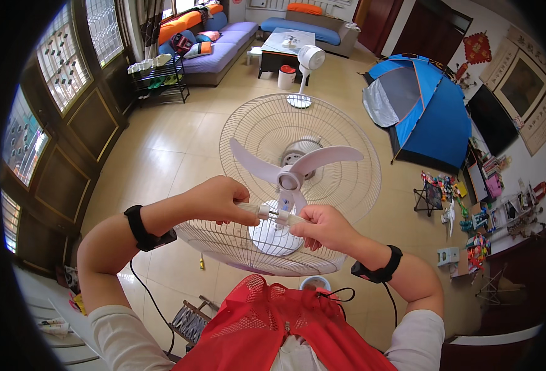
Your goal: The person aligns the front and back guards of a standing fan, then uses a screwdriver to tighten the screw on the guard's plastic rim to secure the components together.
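Head view: left hand (218,199) and right hand (330,226) each pinch one end of a white tubular fitting (263,211) above the fan guard's near edge (325,255).
It looks light, stiff and slightly slippery; a firm grip at the ends should suit. The hands hide both ends, and whether its metallic-looking middle (273,214) joins two pieces is hard to tell.
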The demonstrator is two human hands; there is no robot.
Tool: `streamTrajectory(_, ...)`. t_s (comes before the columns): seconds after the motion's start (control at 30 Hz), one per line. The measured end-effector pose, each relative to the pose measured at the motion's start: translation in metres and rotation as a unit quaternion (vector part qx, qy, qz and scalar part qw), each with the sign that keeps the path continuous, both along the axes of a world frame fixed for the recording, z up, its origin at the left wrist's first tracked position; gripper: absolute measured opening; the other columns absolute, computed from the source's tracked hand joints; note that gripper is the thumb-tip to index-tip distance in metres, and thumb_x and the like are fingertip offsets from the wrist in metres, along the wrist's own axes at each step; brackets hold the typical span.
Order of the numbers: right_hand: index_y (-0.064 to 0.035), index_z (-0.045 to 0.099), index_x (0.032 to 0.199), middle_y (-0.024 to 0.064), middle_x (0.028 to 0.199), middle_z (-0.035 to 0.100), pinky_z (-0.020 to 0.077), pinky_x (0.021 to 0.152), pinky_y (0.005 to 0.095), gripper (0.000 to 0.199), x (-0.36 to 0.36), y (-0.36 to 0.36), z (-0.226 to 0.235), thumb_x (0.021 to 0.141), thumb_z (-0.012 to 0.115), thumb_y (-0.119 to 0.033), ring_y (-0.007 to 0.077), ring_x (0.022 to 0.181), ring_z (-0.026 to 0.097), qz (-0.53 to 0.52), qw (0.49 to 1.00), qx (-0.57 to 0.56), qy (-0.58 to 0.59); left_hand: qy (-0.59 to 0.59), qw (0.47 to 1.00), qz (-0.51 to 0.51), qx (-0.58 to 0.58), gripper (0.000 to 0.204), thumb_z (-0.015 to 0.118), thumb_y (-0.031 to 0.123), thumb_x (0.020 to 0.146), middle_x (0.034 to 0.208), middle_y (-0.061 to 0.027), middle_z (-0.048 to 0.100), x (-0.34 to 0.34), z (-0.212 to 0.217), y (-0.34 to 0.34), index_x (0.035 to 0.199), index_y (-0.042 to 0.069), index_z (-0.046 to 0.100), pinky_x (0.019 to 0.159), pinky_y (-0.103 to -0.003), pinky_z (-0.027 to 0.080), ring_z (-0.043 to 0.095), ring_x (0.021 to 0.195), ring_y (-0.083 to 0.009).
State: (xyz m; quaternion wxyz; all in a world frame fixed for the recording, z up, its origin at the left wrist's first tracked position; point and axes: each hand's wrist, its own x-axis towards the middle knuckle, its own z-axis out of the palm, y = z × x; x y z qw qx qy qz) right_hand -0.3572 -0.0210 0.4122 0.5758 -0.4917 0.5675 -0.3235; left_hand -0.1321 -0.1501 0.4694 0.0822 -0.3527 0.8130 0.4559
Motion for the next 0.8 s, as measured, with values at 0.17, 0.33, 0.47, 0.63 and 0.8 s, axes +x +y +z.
streamTrajectory(0.17, -0.0027, 0.057, 0.081, 0.0017, 0.066, 0.058, 0.0462, 0.047, 0.0216, 0.020, 0.001, 0.003, 0.000, 0.085, 0.068, -0.019, 0.0069, 0.054, 0.057, 0.004, 1.000, -0.013, 0.010, -0.013, 0.991, -0.003, -0.133, 0.043, 0.074, 0.041, 0.067, 0.055, -0.0099, 0.058, 0.002, -0.006, 0.008, 0.070, -0.001, 0.067, 0.050, -0.030, 0.045, 0.059, 0.052, -0.0175)
streamTrajectory(0.33, -0.0032, 0.057, 0.085, -0.0002, 0.072, 0.058, 0.0471, 0.052, 0.0213, 0.017, -0.004, 0.005, -0.006, 0.086, 0.066, -0.017, 0.0058, 0.060, 0.056, 0.021, 0.999, -0.021, 0.013, 0.050, 0.983, 0.009, -0.178, 0.044, 0.073, 0.041, 0.065, 0.059, -0.0142, 0.060, 0.001, -0.014, 0.019, 0.071, -0.001, 0.066, 0.053, -0.035, 0.045, 0.059, 0.053, -0.0251)
streamTrajectory(0.47, -0.0020, 0.058, 0.091, -0.0008, 0.073, 0.057, 0.0462, 0.058, 0.0220, 0.017, -0.011, 0.003, -0.015, 0.085, 0.066, -0.016, 0.0059, 0.064, 0.055, 0.073, 0.996, -0.033, 0.046, 0.061, 0.985, 0.007, -0.162, 0.040, 0.075, 0.036, 0.066, 0.053, -0.0124, 0.052, 0.001, -0.024, 0.023, 0.065, -0.001, 0.059, 0.048, -0.034, 0.040, 0.050, 0.047, -0.0217)
streamTrajectory(0.63, -0.0019, 0.060, 0.088, -0.0025, 0.068, 0.055, 0.0398, 0.057, 0.0228, 0.022, -0.007, 0.001, -0.020, 0.082, 0.070, -0.020, 0.0052, 0.063, 0.050, 0.044, 0.999, -0.023, 0.000, 0.039, 0.984, -0.019, -0.172, 0.040, 0.074, 0.038, 0.066, 0.057, -0.0140, 0.057, -0.002, -0.033, 0.024, 0.068, 0.000, 0.062, 0.051, -0.037, 0.044, 0.056, 0.052, -0.0287)
streamTrajectory(0.8, 0.0006, 0.063, 0.089, -0.0021, 0.069, 0.057, 0.0388, 0.056, 0.0232, 0.024, -0.001, -0.001, -0.022, 0.081, 0.072, -0.020, 0.0050, 0.063, 0.048, 0.013, 0.995, -0.058, 0.077, 0.030, 0.985, -0.017, -0.171, 0.042, 0.068, 0.043, 0.065, 0.064, -0.0162, 0.061, -0.002, -0.037, 0.020, 0.072, 0.001, 0.065, 0.059, -0.042, 0.047, 0.061, 0.062, -0.0333)
